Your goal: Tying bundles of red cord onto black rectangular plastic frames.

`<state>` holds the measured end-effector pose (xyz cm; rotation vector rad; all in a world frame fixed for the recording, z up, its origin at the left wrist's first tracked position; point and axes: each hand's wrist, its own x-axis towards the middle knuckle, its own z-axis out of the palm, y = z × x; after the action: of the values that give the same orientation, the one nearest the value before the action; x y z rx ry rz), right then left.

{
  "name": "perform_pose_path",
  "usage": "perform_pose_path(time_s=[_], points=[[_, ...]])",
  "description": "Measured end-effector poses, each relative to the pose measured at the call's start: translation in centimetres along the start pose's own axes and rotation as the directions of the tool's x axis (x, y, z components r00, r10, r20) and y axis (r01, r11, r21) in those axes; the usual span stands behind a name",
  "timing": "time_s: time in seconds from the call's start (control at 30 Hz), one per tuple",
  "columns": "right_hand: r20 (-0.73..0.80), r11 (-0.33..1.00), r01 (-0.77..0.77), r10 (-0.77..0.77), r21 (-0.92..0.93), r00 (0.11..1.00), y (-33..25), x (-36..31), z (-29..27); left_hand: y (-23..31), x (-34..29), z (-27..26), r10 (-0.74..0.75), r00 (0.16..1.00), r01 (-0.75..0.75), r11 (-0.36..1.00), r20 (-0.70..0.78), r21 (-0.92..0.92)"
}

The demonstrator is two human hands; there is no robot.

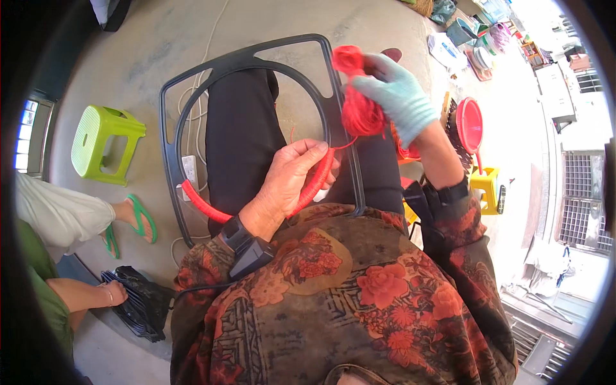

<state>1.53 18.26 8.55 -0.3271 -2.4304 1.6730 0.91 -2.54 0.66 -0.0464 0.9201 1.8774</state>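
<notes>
Left hand (292,176) grips the frame (247,61); gloved right hand (398,96) apparently clutches red cord (359,112).

We sit over a bare grey concrete floor (154,51) in bright daylight. A lime-green plastic stool (102,144) stands at our left, near a white cord (208,45) that runs across the floor to a power strip (190,170). Another person sits at the left edge, a foot in a green flip-flop (142,218), with a black bag (144,301) just beside them. On our right we see a small yellow stool (486,186), a red plastic strainer (470,125) and household clutter farther back, all washed in strong sun.
</notes>
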Motion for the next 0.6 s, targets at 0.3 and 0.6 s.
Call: perform_pose_path(time_s=[0.3,0.6], points=[[0.237,0.465,0.339,-0.264,-0.818,0.935,-1.9,4.1,4.4,0.2,0.0,0.0,0.008,0.999,-0.007,0.999,-0.033,0.040],[0.360,0.478,0.351,-0.075,-0.805,0.930,-3.2,3.9,4.2,0.6,-0.1,-0.3,-0.015,1.000,0.016,0.999,0.023,-0.032]])
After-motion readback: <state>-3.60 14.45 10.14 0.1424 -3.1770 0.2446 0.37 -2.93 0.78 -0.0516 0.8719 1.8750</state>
